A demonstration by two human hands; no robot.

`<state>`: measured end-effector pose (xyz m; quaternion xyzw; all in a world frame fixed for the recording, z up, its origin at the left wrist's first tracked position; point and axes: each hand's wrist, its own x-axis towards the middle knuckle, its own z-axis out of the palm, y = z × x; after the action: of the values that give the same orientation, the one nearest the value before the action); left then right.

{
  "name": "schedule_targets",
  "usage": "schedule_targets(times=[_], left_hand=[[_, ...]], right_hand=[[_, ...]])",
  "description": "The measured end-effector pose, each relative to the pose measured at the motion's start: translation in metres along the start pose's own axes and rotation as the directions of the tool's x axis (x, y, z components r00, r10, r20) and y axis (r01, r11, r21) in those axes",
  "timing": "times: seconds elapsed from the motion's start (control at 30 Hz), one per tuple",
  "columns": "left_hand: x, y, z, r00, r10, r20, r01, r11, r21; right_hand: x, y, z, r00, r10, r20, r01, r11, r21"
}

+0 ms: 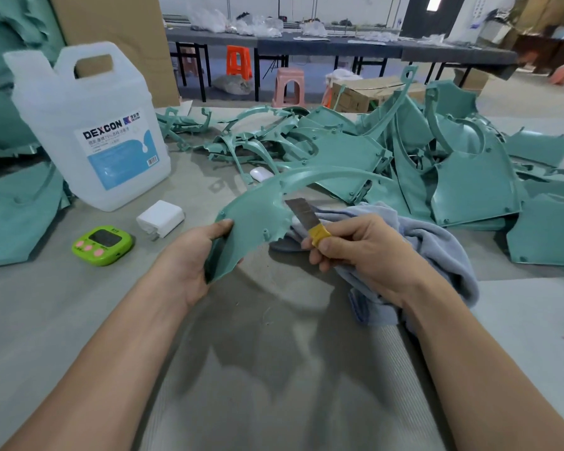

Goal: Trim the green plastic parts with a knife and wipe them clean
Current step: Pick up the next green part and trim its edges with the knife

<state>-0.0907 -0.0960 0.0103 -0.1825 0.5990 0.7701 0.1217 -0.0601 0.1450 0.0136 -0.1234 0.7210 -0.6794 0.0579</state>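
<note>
My left hand [189, 255] grips the near end of a curved green plastic part [258, 209], holding it tilted above the grey table [274, 369]. My right hand [358, 252] holds a knife [306, 219] with a bare steel blade and a yellow-wrapped grip. The blade tip rests against the part's jagged right edge. Under my right hand lies a crumpled blue-grey cloth [437, 249].
A heap of green plastic parts [437, 164] covers the table behind and to the right; more lie at the left [10, 209]. A large clear DEXCON jug [92, 125], a white charger [160, 218] and a green timer [102, 245] stand at the left.
</note>
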Motion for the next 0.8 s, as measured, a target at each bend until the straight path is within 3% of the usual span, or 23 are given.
schedule_targets(times=[0.07,0.2,0.37,0.53,0.67,0.8], left_hand=[[0.001,0.000,-0.001,0.999,0.011,-0.031,-0.012,0.999,-0.031],[0.002,-0.001,0.003,0.998,0.021,-0.059,-0.023,0.999,-0.037],[0.003,-0.002,0.003,0.999,-0.003,-0.036,0.002,0.999,-0.051],[0.002,-0.003,0.002,0.999,-0.026,-0.023,0.024,0.998,-0.063],[0.001,-0.001,0.003,0.986,-0.143,0.089,0.151,0.985,-0.085],[0.002,0.000,0.002,0.975,-0.189,0.113,0.200,0.976,-0.090]], right_hand=[[-0.001,0.000,-0.003,1.000,0.017,0.024,-0.017,1.000,0.021],[0.006,0.007,0.008,0.986,-0.090,-0.140,0.086,0.996,-0.034],[0.009,0.017,0.019,0.966,-0.171,-0.193,0.087,0.921,-0.380],[0.007,0.012,0.018,0.972,-0.166,-0.166,0.093,0.921,-0.377],[0.008,0.011,0.018,0.962,-0.212,-0.172,0.136,0.918,-0.372],[0.012,0.016,0.020,0.930,-0.217,-0.297,0.135,0.953,-0.272]])
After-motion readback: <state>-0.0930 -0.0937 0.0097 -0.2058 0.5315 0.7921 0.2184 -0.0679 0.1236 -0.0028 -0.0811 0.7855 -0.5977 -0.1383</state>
